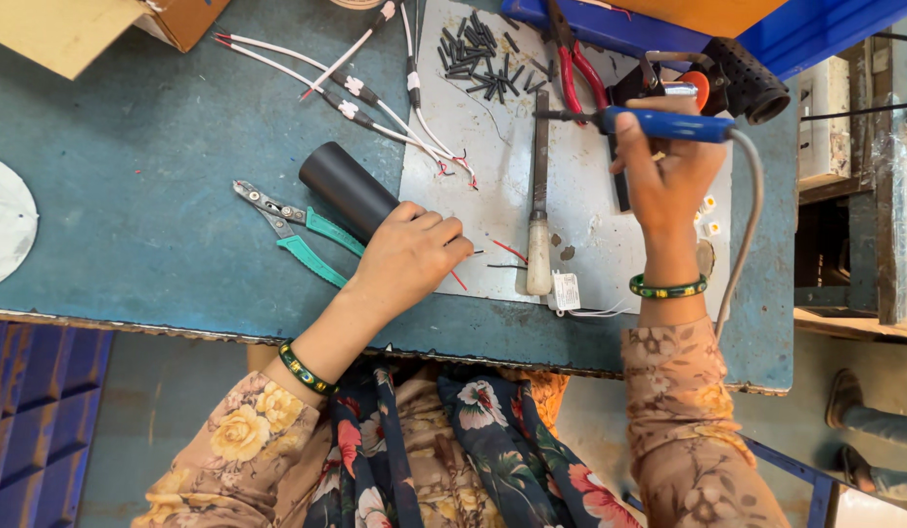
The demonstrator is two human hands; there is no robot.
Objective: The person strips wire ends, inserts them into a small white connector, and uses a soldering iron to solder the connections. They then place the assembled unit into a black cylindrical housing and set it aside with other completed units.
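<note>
My right hand grips a blue-handled soldering iron, its tip pointing left over the grey metal sheet. My left hand rests at the sheet's left edge, fingers pinched on a thin wire piece; what exactly it holds is too small to tell. A black cylinder lies just beyond that hand. Short red and black wire bits lie on the sheet beside my left fingers.
A file with a pale handle lies upright on the sheet. Several black sleeve pieces, white cables, red pliers, green-handled strippers, a black iron stand and a cardboard box surround the work on the blue table.
</note>
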